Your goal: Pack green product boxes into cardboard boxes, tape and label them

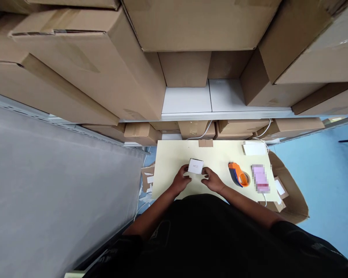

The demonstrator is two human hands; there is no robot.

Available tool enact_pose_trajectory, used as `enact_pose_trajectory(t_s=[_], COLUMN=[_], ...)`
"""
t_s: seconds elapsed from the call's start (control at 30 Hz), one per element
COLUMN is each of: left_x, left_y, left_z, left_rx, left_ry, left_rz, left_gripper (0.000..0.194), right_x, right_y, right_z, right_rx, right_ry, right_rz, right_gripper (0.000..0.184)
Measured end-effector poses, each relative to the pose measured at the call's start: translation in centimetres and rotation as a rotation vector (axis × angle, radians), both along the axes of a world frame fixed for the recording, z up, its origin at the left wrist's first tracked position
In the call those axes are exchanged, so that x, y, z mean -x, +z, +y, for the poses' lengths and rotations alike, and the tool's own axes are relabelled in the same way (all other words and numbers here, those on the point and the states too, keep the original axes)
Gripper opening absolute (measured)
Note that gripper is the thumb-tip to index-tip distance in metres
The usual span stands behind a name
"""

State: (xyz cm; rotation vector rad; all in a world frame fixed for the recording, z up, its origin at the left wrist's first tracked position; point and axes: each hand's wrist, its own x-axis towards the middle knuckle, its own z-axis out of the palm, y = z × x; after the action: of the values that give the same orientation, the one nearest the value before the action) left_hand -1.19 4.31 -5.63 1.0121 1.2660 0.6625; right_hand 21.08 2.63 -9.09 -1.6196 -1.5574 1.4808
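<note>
A small white box with faint grey lettering on its top is between my two hands, over the pale table. My left hand holds the box's left side with its fingertips, the thumb standing apart below. On the opposite side, the fingertips of my right hand grip the right edge, with that thumb also off the box. Whether the box rests on the table or is slightly raised, I cannot tell. To the right of my right hand lies an orange and blue tape dispenser.
A blurred pink device and a white block with a cable lie on the table's right. Cardboard boxes fill the shelves ahead. An open carton stands right of the table; a grey wall is on the left.
</note>
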Motion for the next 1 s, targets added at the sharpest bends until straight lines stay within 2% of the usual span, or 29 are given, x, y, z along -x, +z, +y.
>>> enact_pose_trajectory(t_s=[0.13, 0.3, 0.37, 0.43, 0.53, 0.6, 0.67, 0.8, 1.0], left_x=[-0.1, 0.5, 0.9, 1.2, 1.5, 1.4, 1.2, 0.7, -0.1], left_y=[0.0, 0.6, 1.4, 2.7, 5.1, 6.6, 7.6, 8.2, 8.1], left_z=[0.9, 0.4, 0.2, 0.3, 1.4, 2.6, 4.0, 6.4, 8.0], left_rx=[-0.041, -0.023, -0.075, -0.198, -0.437, -0.564, -0.619, -0.618, -0.603], left_ry=[-0.016, 0.001, 0.003, -0.026, -0.163, -0.295, -0.434, -0.628, -0.672], left_rz=[0.021, 0.156, 0.225, 0.279, 0.370, 0.424, 0.457, 0.515, 0.528], left_gripper=[0.067, 0.060, 0.059, 0.060, 0.060, 0.058, 0.053, 0.043, 0.032], right_x=[0.1, -0.7, -1.0, -0.8, 0.1, 0.8, 1.3, 1.5, 0.7], right_y=[0.1, 1.5, 2.5, 3.4, 4.3, 4.4, 4.2, 3.7, 3.9], right_z=[-0.1, 0.3, 0.4, 0.4, 0.7, 1.2, 1.7, 2.8, 3.5], right_rx=[0.008, 0.003, -0.010, -0.036, -0.102, -0.161, -0.194, -0.186, -0.173], right_ry=[-0.015, -0.084, -0.114, -0.107, -0.051, -0.036, -0.037, -0.015, 0.003], right_rz=[-0.035, -0.133, -0.131, -0.102, -0.089, -0.119, -0.156, -0.170, -0.143], right_gripper=[0.033, 0.024, 0.037, 0.061, 0.087, 0.093, 0.094, 0.093, 0.095])
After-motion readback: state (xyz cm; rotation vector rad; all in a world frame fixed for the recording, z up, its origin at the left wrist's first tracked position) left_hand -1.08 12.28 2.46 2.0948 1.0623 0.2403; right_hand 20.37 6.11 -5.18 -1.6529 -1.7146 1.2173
